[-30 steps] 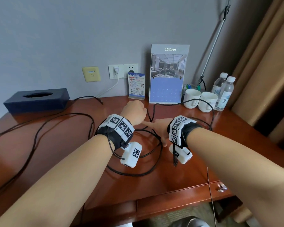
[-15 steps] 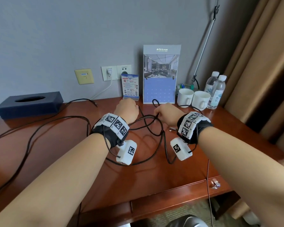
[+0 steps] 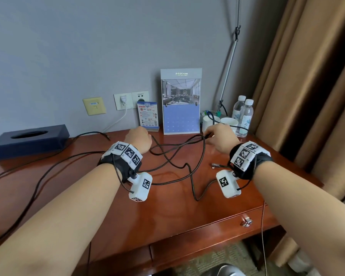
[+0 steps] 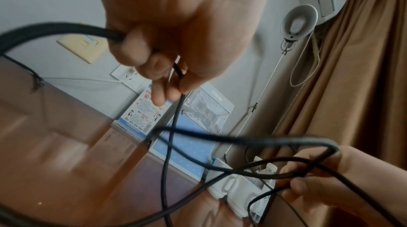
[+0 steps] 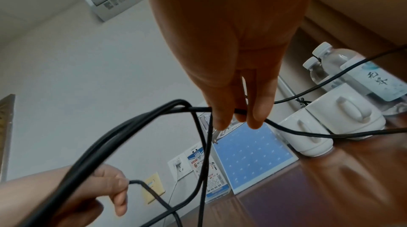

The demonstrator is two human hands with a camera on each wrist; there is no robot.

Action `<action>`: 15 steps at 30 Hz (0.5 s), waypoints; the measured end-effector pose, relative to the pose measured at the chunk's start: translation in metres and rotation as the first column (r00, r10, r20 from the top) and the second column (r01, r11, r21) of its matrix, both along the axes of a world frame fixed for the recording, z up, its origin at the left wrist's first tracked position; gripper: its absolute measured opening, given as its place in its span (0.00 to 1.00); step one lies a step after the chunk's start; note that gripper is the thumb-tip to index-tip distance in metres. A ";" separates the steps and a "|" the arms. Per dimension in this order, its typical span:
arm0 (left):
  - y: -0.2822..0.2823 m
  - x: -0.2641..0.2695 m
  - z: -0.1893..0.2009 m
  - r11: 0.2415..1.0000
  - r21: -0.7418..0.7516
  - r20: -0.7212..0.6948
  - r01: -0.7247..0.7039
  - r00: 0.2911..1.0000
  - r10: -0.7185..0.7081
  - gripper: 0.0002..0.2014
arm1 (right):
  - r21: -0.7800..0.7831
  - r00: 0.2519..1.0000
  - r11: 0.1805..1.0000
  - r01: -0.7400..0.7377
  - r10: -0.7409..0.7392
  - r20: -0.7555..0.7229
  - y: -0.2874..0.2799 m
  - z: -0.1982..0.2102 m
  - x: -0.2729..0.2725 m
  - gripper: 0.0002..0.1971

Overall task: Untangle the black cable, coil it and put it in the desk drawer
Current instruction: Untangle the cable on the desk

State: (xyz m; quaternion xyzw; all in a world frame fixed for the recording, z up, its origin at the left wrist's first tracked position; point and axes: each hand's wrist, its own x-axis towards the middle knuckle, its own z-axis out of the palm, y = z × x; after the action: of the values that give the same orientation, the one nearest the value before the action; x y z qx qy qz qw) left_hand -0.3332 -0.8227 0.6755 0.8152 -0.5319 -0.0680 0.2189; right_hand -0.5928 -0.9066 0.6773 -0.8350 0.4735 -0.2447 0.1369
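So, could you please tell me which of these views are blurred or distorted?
Head view: sharp, with wide-angle bending at the curtain and glare on the desk. Left wrist view: desk and black cable smeared. Right wrist view: cable streaked, mugs fairly clear.

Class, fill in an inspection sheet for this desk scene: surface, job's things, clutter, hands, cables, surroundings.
Surface: wooden desk.
Job's things: black cable tangled in crossing loops, uncoiled; desk drawer closed.
Clutter: tissue box, calendar, leaflet stand, two mugs, two water bottles.
Hands: left hand grips the cable; right hand pinches it.
Cables: white cord plugged into wall socket.
Surroundings: grey wall, brown curtain.
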 end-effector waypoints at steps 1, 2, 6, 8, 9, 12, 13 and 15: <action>0.001 -0.002 0.001 1.000 -0.005 -0.027 -0.005 1.000 0.005 0.13 | 0.000 1.000 1.000 -0.008 0.008 -0.009 0.002 0.001 -0.002 0.06; 0.002 -0.004 0.002 1.000 -0.017 -0.067 -0.002 0.998 0.001 0.14 | 0.006 0.999 1.000 -0.029 0.029 -0.018 0.005 0.002 -0.002 0.06; 0.005 -0.026 0.007 0.991 -0.085 -0.275 0.104 0.954 -0.124 0.16 | 0.008 0.991 0.994 -0.109 0.109 -0.078 0.015 -0.002 0.007 0.08; 0.007 -0.042 0.012 0.979 -0.103 -0.320 0.178 0.926 -0.202 0.15 | -0.030 0.984 0.990 -0.139 0.135 -0.113 0.020 -0.003 0.013 0.09; 0.008 -0.050 0.015 0.976 -0.091 -0.329 0.199 0.919 -0.218 0.16 | -0.048 0.981 0.988 -0.149 0.142 -0.135 0.023 -0.003 0.016 0.10; 0.008 -0.071 0.018 0.968 0.000 -0.355 0.250 0.905 -0.234 0.24 | -0.116 0.969 0.981 -0.157 0.131 -0.209 0.031 -0.001 0.026 0.14; 0.008 -0.075 0.019 0.964 0.025 -0.400 0.264 0.887 -0.232 0.26 | -0.140 0.966 0.978 -0.153 0.118 -0.229 0.032 -0.001 0.028 0.13; 0.005 -0.077 0.020 0.956 0.057 -0.483 0.289 0.846 -0.227 0.28 | -0.169 0.965 0.976 -0.141 0.097 -0.244 0.033 -0.001 0.032 0.11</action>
State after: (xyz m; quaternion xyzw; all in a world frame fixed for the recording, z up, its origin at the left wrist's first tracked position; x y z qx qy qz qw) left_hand -0.4105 -0.8181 0.6954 0.7074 -0.5620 -0.3264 0.2778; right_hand -0.5611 -0.8735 0.6761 -0.8940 0.4104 -0.1788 0.0167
